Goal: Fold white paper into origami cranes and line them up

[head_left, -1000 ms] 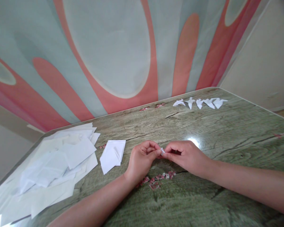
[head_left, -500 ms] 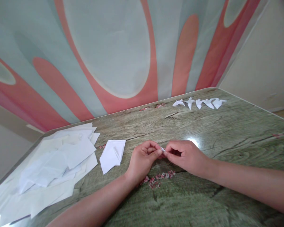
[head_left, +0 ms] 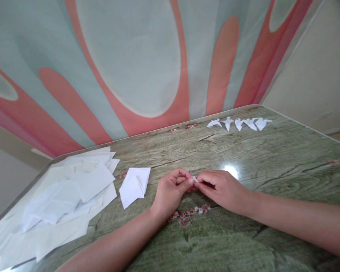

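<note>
Between my fingertips is a small folded piece of white paper (head_left: pixel 195 179), mostly covered so that its shape hardly shows. My left hand (head_left: pixel 172 189) pinches it with thumb and forefinger from the left. From the right, my right hand (head_left: pixel 225 189) closes thumb and fingers on its other end. Both hands meet just over the wood-patterned table (head_left: pixel 238 241). A few folded white sheets (head_left: pixel 134 187), with a thin strip of paper on top, lie left of my left hand.
A large loose pile of white paper (head_left: pixel 70 192) covers the table's left side. Several folded paper figures (head_left: pixel 239 124) stand in a row near the back edge. Behind the table rises a wall covering with coral and grey shapes (head_left: pixel 130 56).
My right hand's fingers have drawn in slightly and flattened at the small folded paper. My left hand has hardly moved, and the other things lie as before.
</note>
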The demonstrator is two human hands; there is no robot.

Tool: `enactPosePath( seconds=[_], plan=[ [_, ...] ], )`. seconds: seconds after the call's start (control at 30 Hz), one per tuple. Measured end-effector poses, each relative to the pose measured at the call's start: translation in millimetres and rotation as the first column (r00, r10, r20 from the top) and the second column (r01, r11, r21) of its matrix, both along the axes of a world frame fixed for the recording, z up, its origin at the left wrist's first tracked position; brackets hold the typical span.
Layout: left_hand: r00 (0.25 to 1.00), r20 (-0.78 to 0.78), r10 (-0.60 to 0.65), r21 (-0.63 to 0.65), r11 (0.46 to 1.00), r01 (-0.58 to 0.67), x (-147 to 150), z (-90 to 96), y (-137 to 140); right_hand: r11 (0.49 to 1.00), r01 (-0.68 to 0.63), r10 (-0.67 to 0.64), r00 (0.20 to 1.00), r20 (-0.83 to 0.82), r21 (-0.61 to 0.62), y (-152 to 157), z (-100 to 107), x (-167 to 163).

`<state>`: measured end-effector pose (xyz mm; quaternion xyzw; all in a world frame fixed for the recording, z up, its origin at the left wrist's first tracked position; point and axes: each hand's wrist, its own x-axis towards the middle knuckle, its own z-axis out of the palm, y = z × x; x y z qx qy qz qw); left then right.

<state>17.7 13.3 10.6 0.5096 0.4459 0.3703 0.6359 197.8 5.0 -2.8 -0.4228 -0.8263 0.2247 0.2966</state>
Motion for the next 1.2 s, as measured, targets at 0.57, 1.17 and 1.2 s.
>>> enactPosePath(
  seconds=[0.57,1.17,1.2],
  plan=[
    [0.859,-0.437,0.265,0.726,0.667,0.164,-11,3.1,6,0.994,0.097,-0.096,0.995,0.026,-0.041,16,-6,9],
    [0.688,-0.711,0.145,0.644,0.528,0.554,-18,-1.2,8,0.994,0.097,-0.097,0.995,0.009,0.048,9,-1,6],
    [0.706,-0.688,0.166,0.655,0.561,0.506,-18,-1.3,8,0.990,0.134,-0.134,0.991,-0.006,0.052,11,-1,8]
  ],
)
